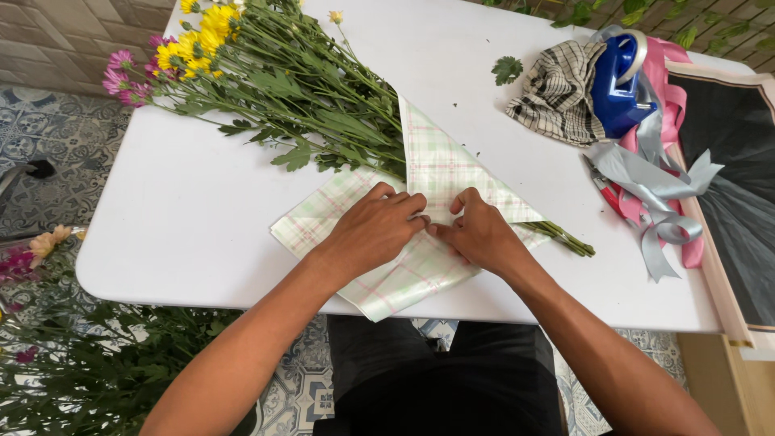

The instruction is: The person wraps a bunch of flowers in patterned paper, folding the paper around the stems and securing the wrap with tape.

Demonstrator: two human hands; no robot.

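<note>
A bunch of yellow and pink flowers with long green stems lies across a white table. Its lower stems are covered by a sheet of pale green and pink checked wrapping paper, one corner folded over them. Stem ends stick out at the right. My left hand presses flat on the paper beside the fold. My right hand pinches the folded edge of the paper, fingertips meeting those of the left hand.
At the table's right lie a checked cloth, a blue tape dispenser, pink and grey ribbons, red-handled scissors and a dark sheet. More flowers stand on the tiled floor at the left.
</note>
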